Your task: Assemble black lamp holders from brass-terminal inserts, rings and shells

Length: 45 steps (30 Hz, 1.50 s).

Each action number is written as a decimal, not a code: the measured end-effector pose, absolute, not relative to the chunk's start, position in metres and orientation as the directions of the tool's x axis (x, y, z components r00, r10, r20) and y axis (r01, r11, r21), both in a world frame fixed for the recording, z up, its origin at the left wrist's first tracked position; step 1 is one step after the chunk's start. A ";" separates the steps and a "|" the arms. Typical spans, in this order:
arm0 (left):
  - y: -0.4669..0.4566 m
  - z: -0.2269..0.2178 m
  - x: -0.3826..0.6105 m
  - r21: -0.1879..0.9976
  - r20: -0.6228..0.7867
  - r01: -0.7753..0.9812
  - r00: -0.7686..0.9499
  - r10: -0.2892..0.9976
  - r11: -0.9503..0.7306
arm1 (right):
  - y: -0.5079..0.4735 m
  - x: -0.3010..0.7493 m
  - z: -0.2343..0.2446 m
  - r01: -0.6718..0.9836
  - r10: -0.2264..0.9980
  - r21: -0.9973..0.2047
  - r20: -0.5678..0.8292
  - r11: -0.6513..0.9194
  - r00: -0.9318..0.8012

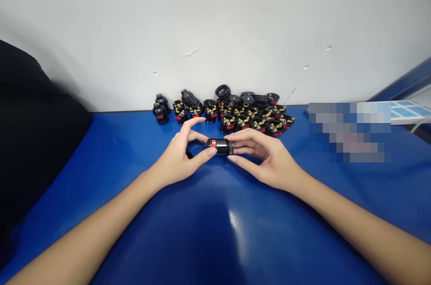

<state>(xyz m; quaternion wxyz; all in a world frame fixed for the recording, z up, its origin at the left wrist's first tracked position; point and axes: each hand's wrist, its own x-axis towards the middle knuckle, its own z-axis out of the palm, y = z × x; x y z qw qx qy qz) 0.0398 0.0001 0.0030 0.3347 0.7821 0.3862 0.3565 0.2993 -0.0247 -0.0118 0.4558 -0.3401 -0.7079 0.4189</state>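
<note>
Both my hands meet over the blue table point(215, 231) on one small black lamp socket point(220, 146) with a red ring and a brass tip, held sideways. My left hand point(183, 152) pinches its red-ringed left end between thumb and fingers. My right hand point(266, 157) grips the black right end with its fingertips. A small dark piece lies on the table just under my left palm, mostly hidden.
A pile of black socket parts point(249, 116) with brass contacts and red rings lies against the white wall, with two assembled ones point(160, 110) at its left. A dark shape point(30, 141) fills the left edge. A white and blue tray point(409, 112) sits far right.
</note>
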 end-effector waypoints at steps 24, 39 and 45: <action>0.001 0.002 0.039 0.813 0.276 0.363 0.447 0.851 -0.455 | -0.026 0.300 -0.011 0.105 0.828 -0.874 0.402 0.474 -0.391; 0.001 0.003 0.038 0.820 0.268 0.332 0.498 0.825 -0.466 | -0.026 0.301 -0.010 0.138 0.819 -0.864 0.392 0.484 -0.419; 0.001 0.001 0.038 0.810 0.291 0.323 0.504 0.813 -0.490 | -0.026 0.301 -0.011 0.125 0.822 -0.866 0.401 0.484 -0.404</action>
